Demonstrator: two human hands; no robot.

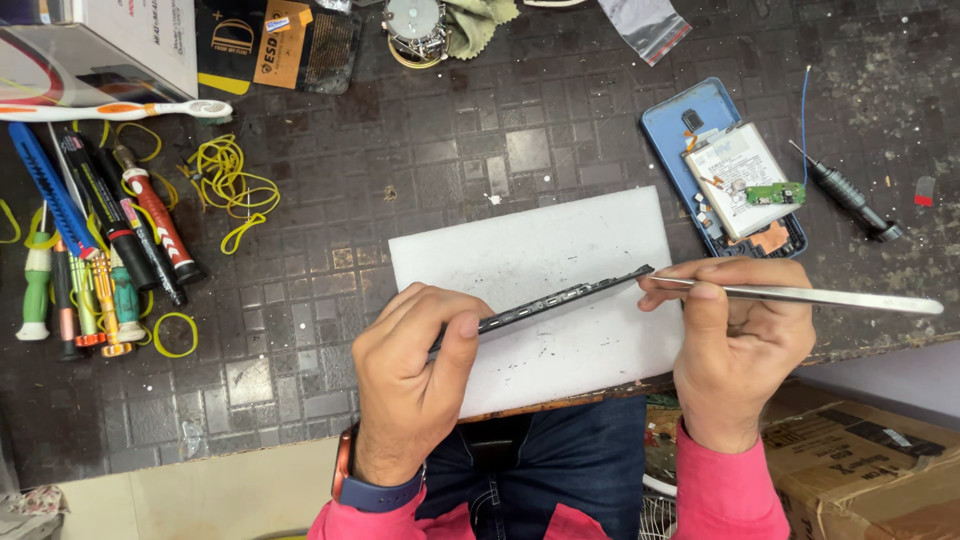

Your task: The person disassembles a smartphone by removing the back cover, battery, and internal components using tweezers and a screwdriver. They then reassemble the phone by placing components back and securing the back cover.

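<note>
One dark tiled counter (pixel 420 150) carries one white mat (pixel 540 250) at centre. At 2 o'clock lies one opened blue phone (pixel 700 120); at 9 o'clock, about eight screwdrivers (pixel 90 250). The left hand (pixel 415 370) keeps a clenched grip on one thin black phone frame (pixel 560 297), held edge-up, tilted, above the mat. The right hand (pixel 735 345) pinches one pair of steel tweezers (pixel 800 296), tip touching the frame's upper end.

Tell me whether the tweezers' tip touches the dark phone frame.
Touching. In the head view the tweezers, held in the right hand, meet the upper end of the phone frame gripped by the left hand.
</note>
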